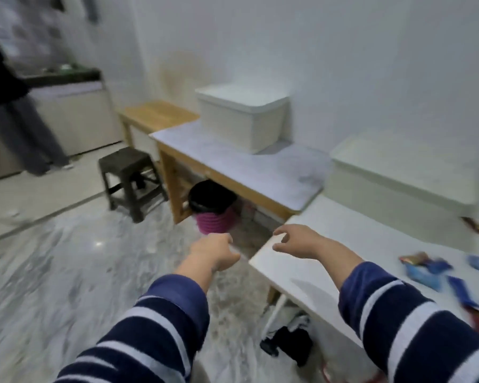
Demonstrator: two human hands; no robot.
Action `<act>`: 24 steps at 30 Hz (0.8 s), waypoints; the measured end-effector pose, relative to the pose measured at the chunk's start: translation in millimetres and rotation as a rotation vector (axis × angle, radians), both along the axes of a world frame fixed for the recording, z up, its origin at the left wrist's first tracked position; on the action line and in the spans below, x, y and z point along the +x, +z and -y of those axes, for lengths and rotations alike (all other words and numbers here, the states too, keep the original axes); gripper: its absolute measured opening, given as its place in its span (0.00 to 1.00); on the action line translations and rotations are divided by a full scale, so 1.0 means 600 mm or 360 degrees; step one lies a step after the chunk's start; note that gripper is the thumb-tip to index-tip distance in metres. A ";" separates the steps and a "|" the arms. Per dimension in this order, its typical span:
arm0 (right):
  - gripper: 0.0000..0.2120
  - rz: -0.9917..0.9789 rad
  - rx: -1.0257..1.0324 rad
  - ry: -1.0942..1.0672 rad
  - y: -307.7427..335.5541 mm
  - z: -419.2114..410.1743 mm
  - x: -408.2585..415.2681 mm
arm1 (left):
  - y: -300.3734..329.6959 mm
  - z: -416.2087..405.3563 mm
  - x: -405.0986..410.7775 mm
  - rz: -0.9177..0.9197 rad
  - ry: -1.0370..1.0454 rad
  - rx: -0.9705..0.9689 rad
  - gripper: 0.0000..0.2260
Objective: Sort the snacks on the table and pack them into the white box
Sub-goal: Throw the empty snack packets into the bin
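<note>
A white lidded box [242, 117] stands on a marble-topped wooden table [249, 172] ahead of me. A second white box [398, 175], open and blurred, sits on the white table [329, 244] at the right. Several snack packets [432, 269], mostly blue, lie scattered at that table's right edge. My left hand [215, 254] hangs over the floor left of the white table, fingers curled in, holding nothing that I can see. My right hand [296, 240] hovers over the white table's near-left corner, fingers spread and empty.
A dark stool [130, 181] stands on the marble floor at the left. A black and pink bin [213, 211] sits under the marble-topped table. A person [14, 106] stands at a counter far left. Dark cloth [291, 344] lies under the white table.
</note>
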State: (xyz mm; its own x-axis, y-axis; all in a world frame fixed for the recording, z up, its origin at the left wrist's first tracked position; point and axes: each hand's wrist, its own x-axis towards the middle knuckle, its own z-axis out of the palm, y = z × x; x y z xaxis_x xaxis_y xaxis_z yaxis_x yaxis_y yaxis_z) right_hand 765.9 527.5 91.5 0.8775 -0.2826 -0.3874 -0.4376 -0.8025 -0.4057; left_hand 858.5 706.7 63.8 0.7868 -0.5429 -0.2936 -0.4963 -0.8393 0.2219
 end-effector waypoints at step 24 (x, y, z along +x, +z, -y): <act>0.21 0.0227 -0.0321 -0.1502 0.181 0.505 -0.984 | 0.197 0.758 -0.810 0.0079 -0.1434 -0.0309 0.21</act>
State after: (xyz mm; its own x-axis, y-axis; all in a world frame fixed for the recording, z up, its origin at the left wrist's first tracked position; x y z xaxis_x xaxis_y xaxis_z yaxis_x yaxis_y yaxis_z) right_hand 175.6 224.7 199.9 0.2912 -0.9428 -0.1620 -0.8935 -0.2075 -0.3982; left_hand 372.4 252.1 181.7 0.0524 -0.9925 -0.1103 -0.9567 -0.0816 0.2796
